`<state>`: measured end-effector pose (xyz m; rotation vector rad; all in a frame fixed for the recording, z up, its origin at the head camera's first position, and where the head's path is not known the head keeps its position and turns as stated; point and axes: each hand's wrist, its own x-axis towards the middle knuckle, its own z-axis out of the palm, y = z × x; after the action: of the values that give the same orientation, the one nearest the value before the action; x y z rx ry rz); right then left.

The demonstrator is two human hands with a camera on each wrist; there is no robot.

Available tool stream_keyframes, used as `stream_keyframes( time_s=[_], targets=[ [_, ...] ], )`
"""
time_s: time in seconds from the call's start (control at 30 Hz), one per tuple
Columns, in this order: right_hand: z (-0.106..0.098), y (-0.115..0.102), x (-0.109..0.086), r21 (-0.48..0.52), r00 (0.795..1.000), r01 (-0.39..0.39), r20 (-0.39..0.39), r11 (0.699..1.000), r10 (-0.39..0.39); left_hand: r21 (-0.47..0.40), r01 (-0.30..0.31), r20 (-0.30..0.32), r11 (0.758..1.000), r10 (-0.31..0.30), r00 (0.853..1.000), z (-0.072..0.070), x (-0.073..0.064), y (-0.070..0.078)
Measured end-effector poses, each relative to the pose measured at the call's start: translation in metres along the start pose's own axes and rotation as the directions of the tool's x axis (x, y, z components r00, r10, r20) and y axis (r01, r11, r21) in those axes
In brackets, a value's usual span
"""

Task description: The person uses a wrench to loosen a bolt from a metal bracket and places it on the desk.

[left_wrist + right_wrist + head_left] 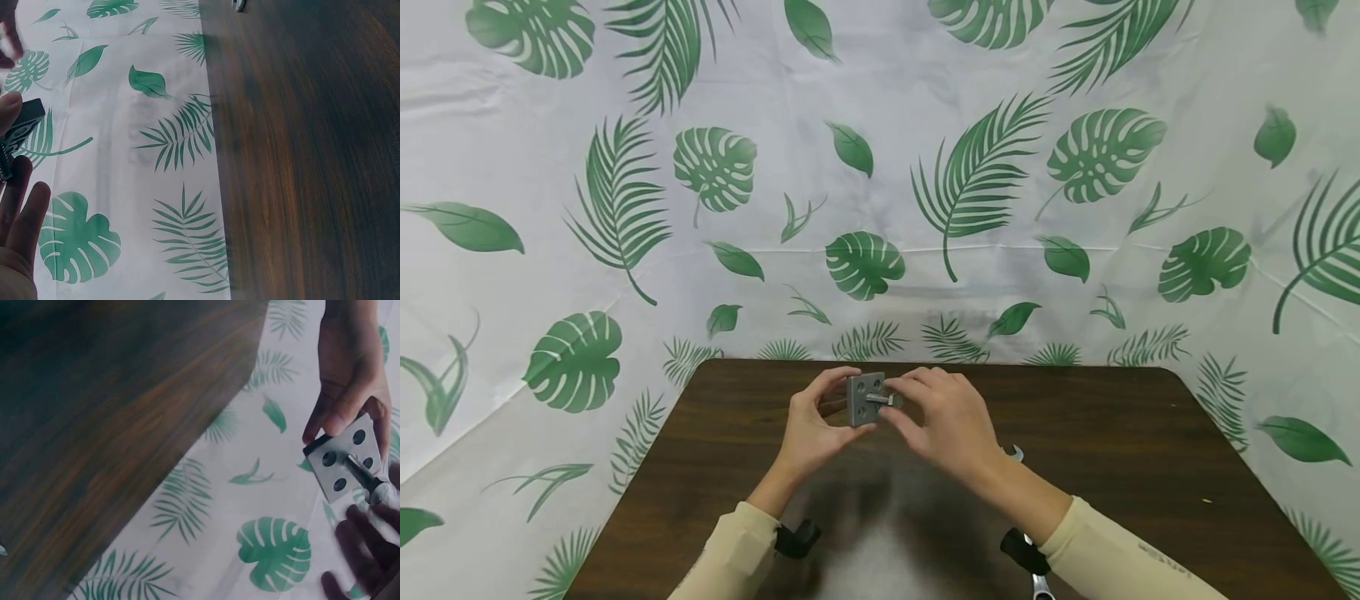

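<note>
A grey metal block (866, 400) with round holes in its face is raised above the table. My left hand (820, 417) grips it by its edges, thumb below and fingers above in the head view. From the face of the block sticks out a bolt (364, 475); how deep it sits in a hole I cannot tell. At the bolt's head are the thumb and fingertips of my right hand (943, 417), pinching it. The right wrist view shows those fingers blurred. In the left wrist view only a dark corner of the block (28, 119) shows.
On the dark wooden table (1120, 442), a wrench end (1017, 453) peeks out beside the right forearm. A ring-shaped wrench end (1042, 588) lies nearer the front. A small yellow scrap (1207, 501) lies at the right. Behind hangs a leaf-print sheet (880, 192).
</note>
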<state>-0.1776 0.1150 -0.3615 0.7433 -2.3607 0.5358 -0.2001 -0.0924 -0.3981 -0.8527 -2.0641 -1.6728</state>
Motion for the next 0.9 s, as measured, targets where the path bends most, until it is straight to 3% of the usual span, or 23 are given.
stream_keyframes(
  time_s=[0.1, 0.17, 0.23, 0.33, 0.43, 0.57, 0.7, 0.8, 0.9],
  targets=[
    [-0.001, -0.002, 0.0, 0.011, 0.986, -0.152, 0.072, 0.988, 0.151, 0.008, -0.001, -0.001, 1.0, 0.001, 1.0, 0.0, 0.0, 0.001],
    [-0.001, -0.003, 0.0, 0.02, 0.973, -0.201, 0.119, 0.979, 0.197, 0.011, 0.001, -0.001, 1.0, -0.001, 1.0, 0.0, -0.001, -0.009],
    [-0.002, -0.003, 0.001, 0.028, 0.977, -0.173, 0.132, 0.985, 0.168, 0.011, 0.005, -0.003, 1.0, -0.005, 1.0, 0.0, -0.002, -0.019],
    [-0.001, -0.002, 0.001, 0.02, 0.992, -0.095, 0.083, 0.995, 0.093, 0.013, 0.011, -0.008, 1.0, -0.011, 1.0, 0.0, -0.003, -0.031],
    [-0.002, -0.003, 0.001, 0.011, 0.99, -0.126, 0.061, 0.992, 0.125, 0.02, -0.005, -0.016, 1.0, 0.005, 1.0, 0.0, -0.001, -0.019],
    [-0.002, -0.004, 0.001, 0.03, 0.975, -0.203, 0.096, 0.979, 0.199, 0.023, -0.009, -0.015, 1.0, 0.009, 1.0, 0.0, 0.001, -0.002],
    [-0.001, -0.001, 0.0, 0.018, 0.992, -0.094, 0.081, 0.995, 0.092, 0.022, 0.001, -0.008, 1.0, -0.001, 1.0, -0.001, 0.001, 0.001],
    [0.0, 0.0, -0.001, 0.005, 0.997, -0.067, 0.049, 0.998, 0.067, 0.026, -0.015, -0.016, 1.0, 0.015, 1.0, 0.0, 0.0, -0.011],
    [-0.001, -0.001, 0.0, 0.028, 0.986, -0.151, 0.068, 0.988, 0.149, 0.037, -0.022, -0.024, 0.999, 0.023, 0.999, 0.001, -0.001, -0.024]
  ],
)
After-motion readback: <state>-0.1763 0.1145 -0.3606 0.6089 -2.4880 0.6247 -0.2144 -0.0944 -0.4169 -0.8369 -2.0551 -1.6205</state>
